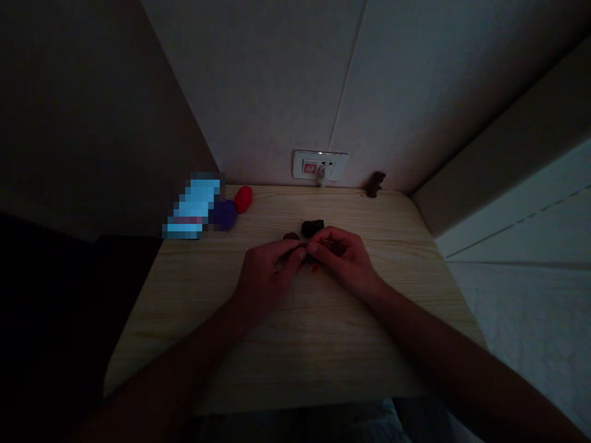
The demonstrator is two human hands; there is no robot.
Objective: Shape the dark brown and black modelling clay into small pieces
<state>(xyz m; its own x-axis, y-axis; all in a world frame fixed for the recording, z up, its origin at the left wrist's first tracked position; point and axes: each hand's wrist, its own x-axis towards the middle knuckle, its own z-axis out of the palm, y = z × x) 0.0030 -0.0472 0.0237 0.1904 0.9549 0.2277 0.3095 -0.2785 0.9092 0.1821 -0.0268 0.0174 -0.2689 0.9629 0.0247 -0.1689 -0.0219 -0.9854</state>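
Over the middle of the wooden tabletop, my left hand (265, 267) and my right hand (348, 258) meet at the fingertips. Both are closed in a pinch on a small dark clay-like piece, mostly covered by the fingers; its shape is unclear in the dim light. Just beyond the fingers lies a black lump (313, 228), close to my right hand. A smaller dark brown lump (290, 236) sits behind my left fingers. Tiny red-orange bits (316, 269) rest on the wood below the fingertips.
At the back left, a red ball (244, 199) and a purple ball (225, 215) lie beside a pixelated bright screen (194, 206). A small dark brown figure (376, 184) stands at the back right. A wall socket (320, 165) sits behind the table (295, 357).
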